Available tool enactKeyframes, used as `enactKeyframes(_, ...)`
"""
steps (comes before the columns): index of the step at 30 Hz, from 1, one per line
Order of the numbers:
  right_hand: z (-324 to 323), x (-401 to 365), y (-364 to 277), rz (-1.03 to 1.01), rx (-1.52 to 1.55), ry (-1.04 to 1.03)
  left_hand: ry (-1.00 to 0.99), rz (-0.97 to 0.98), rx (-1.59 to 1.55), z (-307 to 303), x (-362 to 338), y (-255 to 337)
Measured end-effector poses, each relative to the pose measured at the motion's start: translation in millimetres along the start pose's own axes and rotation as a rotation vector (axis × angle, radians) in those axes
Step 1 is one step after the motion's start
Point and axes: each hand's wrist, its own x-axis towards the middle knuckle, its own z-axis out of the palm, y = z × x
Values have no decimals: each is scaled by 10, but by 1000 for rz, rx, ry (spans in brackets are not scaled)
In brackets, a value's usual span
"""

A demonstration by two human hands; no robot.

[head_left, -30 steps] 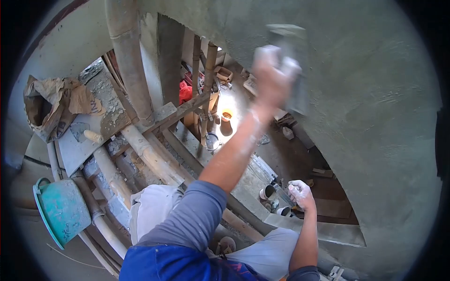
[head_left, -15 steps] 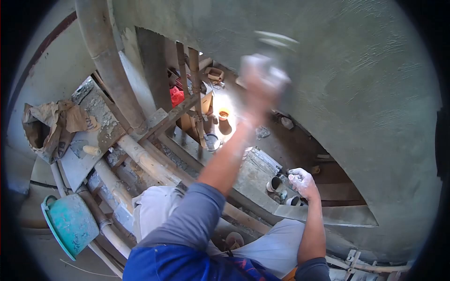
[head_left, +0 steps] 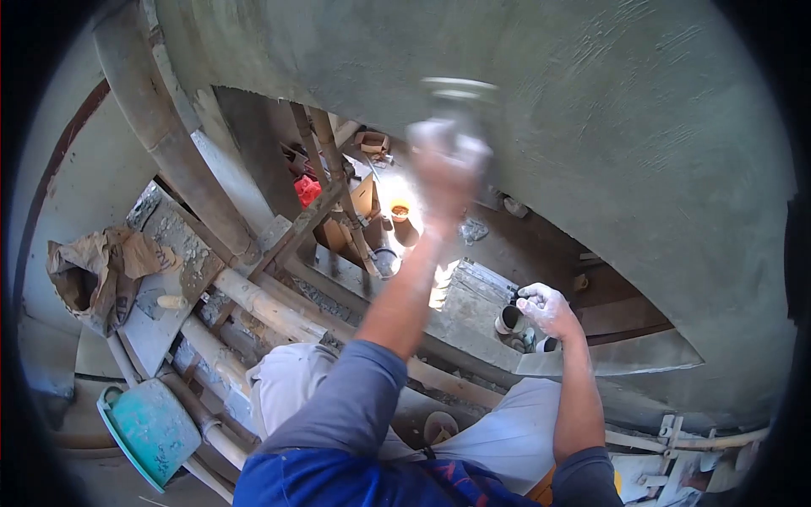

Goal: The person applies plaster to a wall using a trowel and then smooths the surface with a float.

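Observation:
My left hand (head_left: 443,173), whitened with plaster and smeared by motion, is raised against the grey plastered wall (head_left: 591,135). It grips a blurred flat tool with a pale far edge, which looks like a plastering trowel (head_left: 460,97). The tool lies on or close to the wall just above its curved lower edge. Lower right, my right hand (head_left: 551,313) is also coated white, its fingers curled together. Anything inside them is too small or hidden to name. Just below that hand, dark-mouthed cups (head_left: 509,319) stand on a dusty ledge (head_left: 477,308).
Bamboo poles (head_left: 270,308) and boards form the scaffold under me. At left are a torn paper sack (head_left: 97,275) on a board and a tilted green basin (head_left: 156,431). Far below, an orange container (head_left: 400,210) and a bucket (head_left: 386,262) stand on the floor.
My left hand and the trowel have shifted left and slightly down in view. My right hand stays curled, a little higher. The whole view has also shifted slightly.

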Motion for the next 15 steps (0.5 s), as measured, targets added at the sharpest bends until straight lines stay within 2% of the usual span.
enactKeyframes(1,20,-23,-37,25,-40,-7,-70,145,-51,214,-219,467)
enactKeyframes(2,67,14,66,-186,-132,55,-190,320,-97,425,-486,770)
enactKeyframes(3,132,87,305,-396,-224,115,-386,341,-205,602,-791,1024)
enactKeyframes(4,91,133,473,-302,-260,60,-382,288,-311,656,-969,1356)
enactKeyframes(5,53,180,640,-208,-302,1,-250,281,-453,650,-1031,1501)
enactKeyframes(6,13,229,805,-118,-350,-59,-223,257,-416,599,-970,1469)
enactKeyframes(8,-5,-63,11,-113,-339,-45,-182,196,-333,227,-725,1175)
enactKeyframes(9,42,-1,219,33,-17,-80,-129,89,-244,90,-620,843)
enactKeyframes(10,6,-81,10,16,-58,-50,-94,-139,-204,-35,-535,398)
enactKeyframes(12,-33,-114,-99,22,-54,-76,143,-213,34,-349,-192,-109)
enactKeyframes(14,3,-65,41,-80,-115,-45,122,-223,-68,-362,-92,-397)
enactKeyframes(15,17,-56,100,-127,-146,-32,101,-48,148,-258,-116,-349)
